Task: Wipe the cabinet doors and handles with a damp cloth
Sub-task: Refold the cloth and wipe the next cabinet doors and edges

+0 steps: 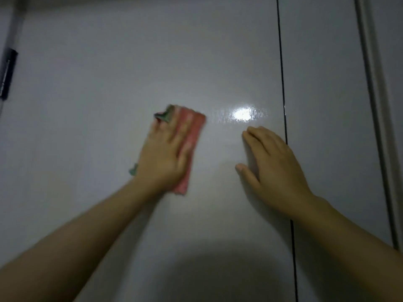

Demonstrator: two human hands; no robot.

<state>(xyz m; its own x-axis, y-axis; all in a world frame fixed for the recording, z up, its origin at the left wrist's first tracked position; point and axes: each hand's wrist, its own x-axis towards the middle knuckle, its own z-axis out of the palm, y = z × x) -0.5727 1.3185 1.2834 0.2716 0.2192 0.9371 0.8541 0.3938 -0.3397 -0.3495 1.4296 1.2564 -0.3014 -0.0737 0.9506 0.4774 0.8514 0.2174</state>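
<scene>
- Left hand (166, 155): fingers straight, palm flat, pressing a folded pink cloth with green edging (192, 136) against the wide glossy grey cabinet door (109, 83); blurred, judged mid-stroke.
- Right hand (272, 162): fingers extended, flat on the same door just beside the dark vertical gap (281, 62); holding nothing, judged to brace the panel.
- Bright reflection (242, 114) just above the right hand's fingertips: mottled sheen, possibly a damp film; not certain.
- Narrow grey door right of the gap (322, 105): no cloth on it; wiped or not, cannot be told.
- Dark hinge-like fitting at the left edge (7, 73): well apart from the cloth.
- Handles: none identifiable here.
- Progress, as a judgement: wiping under way on the middle of the wide door; remaining door area and handles apparently left.
</scene>
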